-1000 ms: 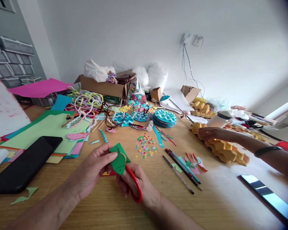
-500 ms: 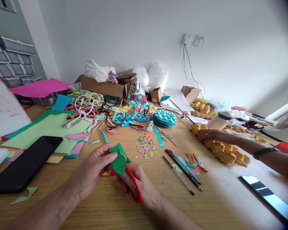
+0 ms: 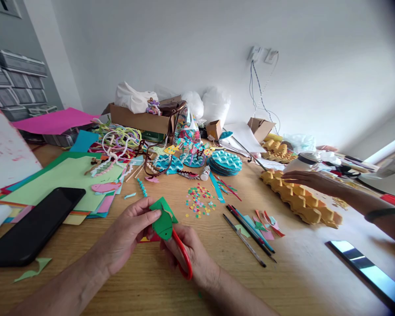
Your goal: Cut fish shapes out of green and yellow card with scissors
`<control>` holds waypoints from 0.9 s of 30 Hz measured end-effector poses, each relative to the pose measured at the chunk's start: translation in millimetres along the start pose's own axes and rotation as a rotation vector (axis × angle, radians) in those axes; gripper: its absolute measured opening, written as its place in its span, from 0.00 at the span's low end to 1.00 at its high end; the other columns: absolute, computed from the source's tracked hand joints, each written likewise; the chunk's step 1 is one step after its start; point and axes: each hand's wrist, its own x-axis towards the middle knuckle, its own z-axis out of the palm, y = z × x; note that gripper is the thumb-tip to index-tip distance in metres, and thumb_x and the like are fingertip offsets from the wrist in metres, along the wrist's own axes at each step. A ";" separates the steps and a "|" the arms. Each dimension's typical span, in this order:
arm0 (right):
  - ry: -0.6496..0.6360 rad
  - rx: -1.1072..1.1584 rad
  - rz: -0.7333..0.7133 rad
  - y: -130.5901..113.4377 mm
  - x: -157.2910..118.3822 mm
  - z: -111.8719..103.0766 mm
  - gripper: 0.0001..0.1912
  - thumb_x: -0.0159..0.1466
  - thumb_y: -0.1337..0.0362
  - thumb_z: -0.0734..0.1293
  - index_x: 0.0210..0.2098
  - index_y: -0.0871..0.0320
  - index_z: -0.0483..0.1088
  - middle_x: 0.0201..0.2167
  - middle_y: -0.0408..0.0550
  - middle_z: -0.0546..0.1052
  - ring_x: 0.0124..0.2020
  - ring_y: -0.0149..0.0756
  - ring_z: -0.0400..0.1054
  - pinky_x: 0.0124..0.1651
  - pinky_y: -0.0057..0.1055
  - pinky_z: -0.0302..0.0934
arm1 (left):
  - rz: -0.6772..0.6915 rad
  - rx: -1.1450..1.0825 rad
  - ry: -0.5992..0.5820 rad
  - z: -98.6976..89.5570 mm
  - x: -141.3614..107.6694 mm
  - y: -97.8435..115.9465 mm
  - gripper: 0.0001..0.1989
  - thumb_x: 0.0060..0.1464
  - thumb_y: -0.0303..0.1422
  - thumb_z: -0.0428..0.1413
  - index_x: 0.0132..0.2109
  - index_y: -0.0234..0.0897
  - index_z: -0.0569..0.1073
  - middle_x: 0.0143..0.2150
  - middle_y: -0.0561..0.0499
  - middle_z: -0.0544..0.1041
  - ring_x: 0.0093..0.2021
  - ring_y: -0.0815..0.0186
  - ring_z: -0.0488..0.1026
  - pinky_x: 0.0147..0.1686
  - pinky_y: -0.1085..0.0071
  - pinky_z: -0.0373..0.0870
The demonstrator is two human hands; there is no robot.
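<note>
Between thumb and fingers, my left hand (image 3: 136, 224) pinches a piece of green paper (image 3: 163, 223) with a fish outline and a small eye drawn on it. My right hand (image 3: 192, 252) is closed around red-handled scissors (image 3: 183, 256), just right of the paper. The scissor blades are mostly hidden behind the green paper and my fingers. Under my hands, a bit of red and yellow paper (image 3: 150, 238) shows. Beyond them lie scattered paper confetti dots (image 3: 200, 199) and a beaded turquoise strip (image 3: 142, 188).
Another person's hand (image 3: 304, 179) hovers by a yellow egg carton (image 3: 303, 197) at the right. Pencils and brushes (image 3: 250, 232) lie beside paper scraps. A black phone (image 3: 36, 226) rests at left by stacked coloured paper (image 3: 62, 182); another phone (image 3: 365, 272) lies at right.
The other person's hand has lifted off the egg carton and moved right and slightly up. My hands, the green paper and the scissors stay almost in place.
</note>
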 end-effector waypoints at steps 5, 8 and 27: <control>0.012 0.010 -0.016 0.1 -0.5 -0.3 0.32 0.52 0.36 0.61 0.23 0.63 0.65 0.12 0.38 0.61 0.12 0.21 0.53 0.14 0.18 0.46 | 0.026 0.053 0.002 -1.3 0.4 2.5 0.07 0.49 0.36 0.59 0.31 0.38 0.70 0.26 0.57 0.71 0.24 0.73 0.61 0.23 0.78 0.60; 0.008 0.000 -0.021 2.9 0.1 -0.8 0.31 0.53 0.37 0.62 0.23 0.63 0.65 0.12 0.38 0.61 0.12 0.22 0.54 0.14 0.18 0.46 | 0.052 0.100 -0.004 -1.7 0.9 3.7 0.07 0.50 0.36 0.57 0.30 0.38 0.69 0.25 0.57 0.70 0.24 0.73 0.60 0.23 0.78 0.60; -0.014 -0.019 -0.029 7.5 1.2 -0.5 0.29 0.57 0.40 0.61 0.25 0.63 0.67 0.14 0.38 0.61 0.13 0.22 0.54 0.14 0.19 0.47 | 0.067 0.118 0.027 4.2 0.0 2.4 0.07 0.49 0.35 0.57 0.28 0.37 0.70 0.24 0.55 0.71 0.22 0.73 0.59 0.22 0.78 0.58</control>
